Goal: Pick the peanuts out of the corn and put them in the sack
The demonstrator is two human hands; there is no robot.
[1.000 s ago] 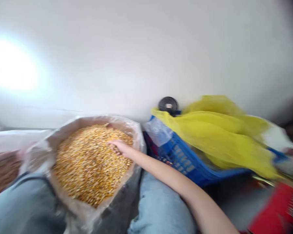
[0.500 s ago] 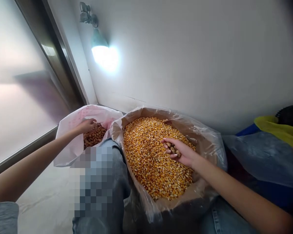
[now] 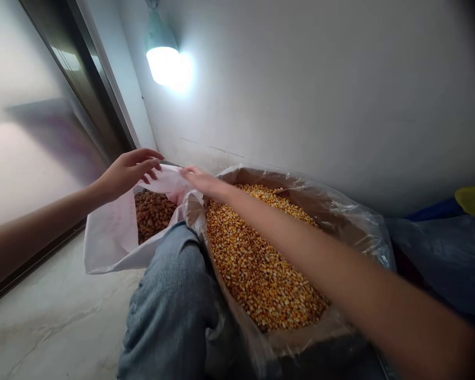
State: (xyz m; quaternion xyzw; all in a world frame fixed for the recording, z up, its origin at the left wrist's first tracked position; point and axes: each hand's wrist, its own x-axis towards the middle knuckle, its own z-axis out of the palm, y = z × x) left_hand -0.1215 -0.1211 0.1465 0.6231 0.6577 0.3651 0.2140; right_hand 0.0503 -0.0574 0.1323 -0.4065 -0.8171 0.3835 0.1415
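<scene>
White sack now between left hand, right hand

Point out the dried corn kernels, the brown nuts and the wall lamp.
dried corn kernels (image 3: 261,274), head view, middle of the heap
brown nuts (image 3: 152,214), head view, middle of the pile
wall lamp (image 3: 162,63), head view, lit lower part

The bare left hand was raised, its fingers loosely curled. The slender bare right arm stretched across, its bare right hand held flat with fingers extended.
</scene>
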